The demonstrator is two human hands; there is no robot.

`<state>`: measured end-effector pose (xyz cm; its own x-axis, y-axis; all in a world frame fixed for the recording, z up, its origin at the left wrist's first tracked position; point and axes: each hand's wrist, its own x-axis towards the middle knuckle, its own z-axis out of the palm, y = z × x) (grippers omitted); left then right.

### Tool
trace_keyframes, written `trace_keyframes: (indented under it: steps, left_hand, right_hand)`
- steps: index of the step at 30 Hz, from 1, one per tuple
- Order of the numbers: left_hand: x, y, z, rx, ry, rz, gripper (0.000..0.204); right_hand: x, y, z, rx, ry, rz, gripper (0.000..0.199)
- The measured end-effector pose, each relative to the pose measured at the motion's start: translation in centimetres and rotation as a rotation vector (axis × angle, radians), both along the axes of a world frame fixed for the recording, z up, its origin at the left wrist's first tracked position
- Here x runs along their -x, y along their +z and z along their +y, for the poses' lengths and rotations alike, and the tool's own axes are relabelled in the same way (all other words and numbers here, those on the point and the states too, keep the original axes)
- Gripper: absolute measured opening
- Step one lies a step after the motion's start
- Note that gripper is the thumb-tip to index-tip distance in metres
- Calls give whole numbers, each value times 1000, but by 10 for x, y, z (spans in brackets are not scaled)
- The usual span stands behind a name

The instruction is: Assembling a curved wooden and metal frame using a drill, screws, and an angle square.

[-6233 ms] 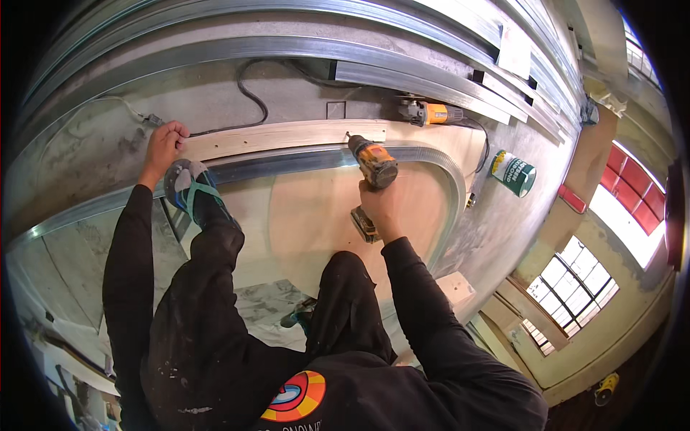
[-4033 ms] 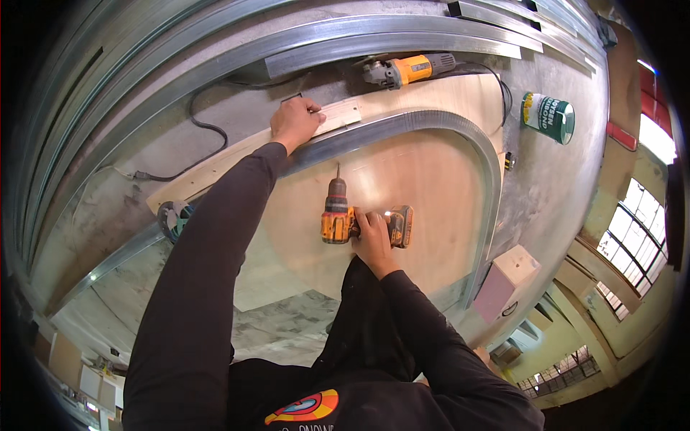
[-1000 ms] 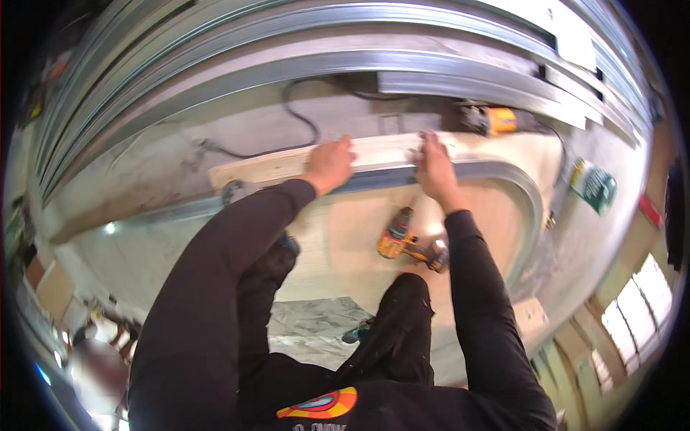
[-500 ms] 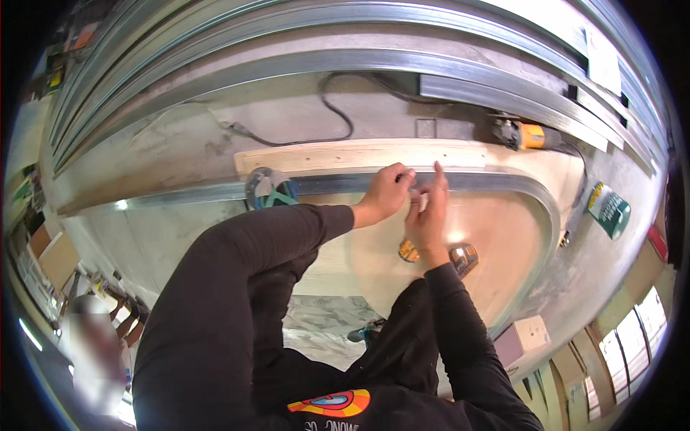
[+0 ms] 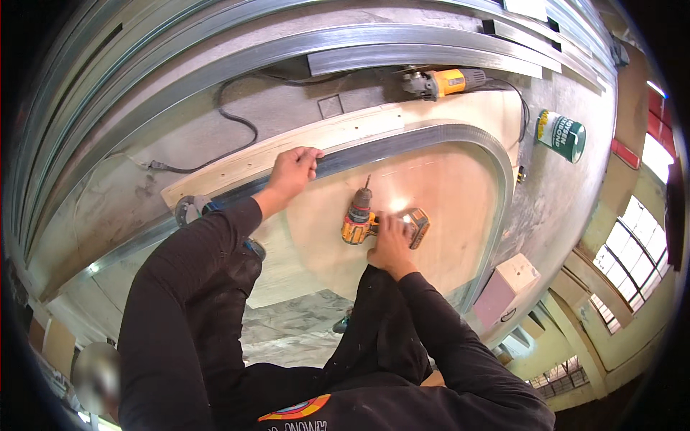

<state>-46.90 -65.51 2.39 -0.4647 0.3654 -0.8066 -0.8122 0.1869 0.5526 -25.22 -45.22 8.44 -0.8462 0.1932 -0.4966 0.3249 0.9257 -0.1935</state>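
Note:
My left hand [image 5: 293,177] is closed with its fingertips pinched, at the edge of a bent metal channel [image 5: 388,140]; anything in the pinch is too small to make out. My right hand [image 5: 392,248] curls over the handle of a yellow and black cordless drill [image 5: 357,218], its fingers slightly blurred. Lying on its side on the pale wooden board [image 5: 449,187], the drill has a bit in its chuck pointing away from me. Its battery [image 5: 416,227] shows just right of my fingers. The channel follows the board's rounded outline, with a light wooden strip [image 5: 269,156] along its far side.
Beyond the strip lies a yellow angle grinder [image 5: 449,82] with a black cord. Long metal channels [image 5: 402,34] run across the back. A green and white can [image 5: 561,136] stands at right, a pink-sided block [image 5: 505,289] nearer me. A round-ended tool [image 5: 190,210] sits by my left forearm.
My view has swung to the right. My hands have moved apart: the right has come back onto the drill handle, while the left stays by the channel, still pinched.

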Motion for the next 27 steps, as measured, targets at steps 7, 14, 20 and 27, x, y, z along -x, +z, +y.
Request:
trace_keyframes:
  steps: [7,14,20,27]
  left_hand:
    - [24,-3,12,-46,126,-27,28]
    - [40,11,18,-159,34,-15,29]
    - [36,8,40,-185,152,-129,25]
    - [33,18,78,-234,206,-334,23]
  right_hand:
    - [-12,-17,4,147,16,-126,79]
    - [14,59,13,371,-115,-52,77]
    - [44,73,12,480,-323,158,78]
    - [71,87,12,636,-517,244,35]
